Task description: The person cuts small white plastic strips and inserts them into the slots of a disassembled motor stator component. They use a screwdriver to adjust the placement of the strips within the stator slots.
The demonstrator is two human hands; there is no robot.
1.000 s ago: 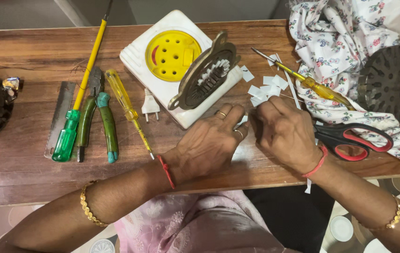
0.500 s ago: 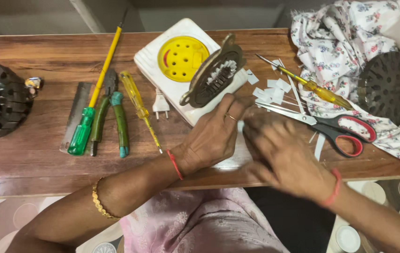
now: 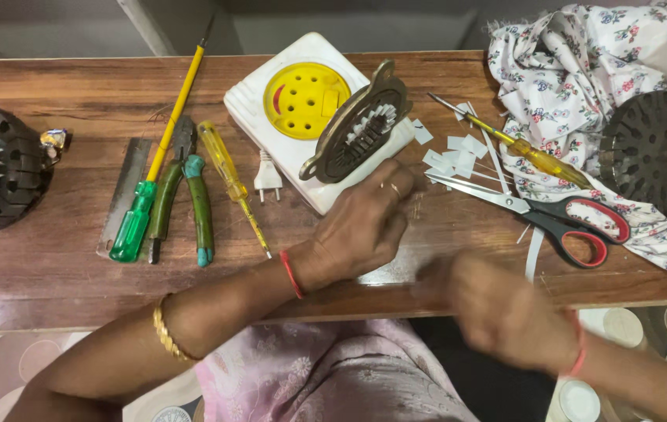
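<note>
1. Left hand point(image 3: 365, 227) rests palm-down on the desk point(image 3: 60, 273), fingers loosely curled, holding nothing I can see. Fingertips sit just beside the paper slips point(image 3: 451, 156) and the scissors point(image 3: 552, 215).
2. Right hand point(image 3: 505, 309) is motion-blurred at the desk's near edge; grip can't be told.
3. Slips lie scattered between the stator point(image 3: 361, 125) and the scissors, flat on the wood.
4. Handling, as I judge it: slips are very light, thin and floppy, and they crease easily. Pinch one by an end with fingertips, or slide it off the edge.
5. Stator leans on the white box point(image 3: 271, 101); looks heavy and rigid.
</note>
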